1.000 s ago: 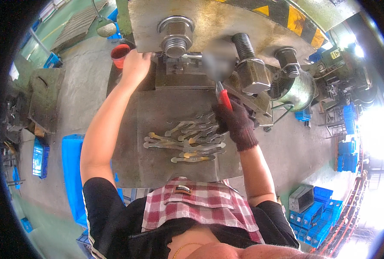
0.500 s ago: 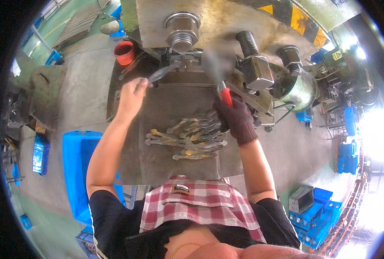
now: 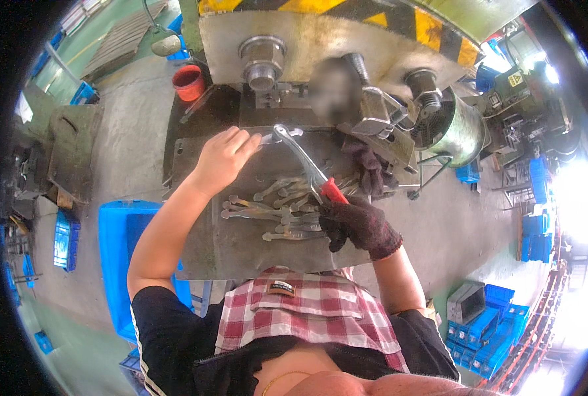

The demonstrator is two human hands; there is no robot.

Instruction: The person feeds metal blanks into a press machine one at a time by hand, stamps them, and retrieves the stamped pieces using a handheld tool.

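My bare left hand [image 3: 226, 158] is closed on one end of a small, flat grey metal piece [image 3: 267, 140], above the far part of the metal table. In a dark knitted glove, my right hand [image 3: 360, 228] grips red-handled pliers [image 3: 310, 168]. The pliers' jaws reach up and left and overlap the metal piece; whether they clamp it I cannot tell. Between my arms lies a loose pile of long, thin metal pieces [image 3: 277, 212] with rounded ends, partly hidden by my right hand and the pliers.
Beyond the table [image 3: 208, 247] stands a press with large bolts [image 3: 262, 59] and a black-and-yellow striped edge [image 3: 320, 5]. A red cup [image 3: 188, 83] sits at the far left. Dark cloth [image 3: 373, 165] lies at the right. A blue bin [image 3: 119, 264] stands beside my left arm.
My right hand and the pliers have drawn back from the press toward me, with the jaws now at the metal piece. My left hand has shifted right and slightly nearer, still holding a metal piece.
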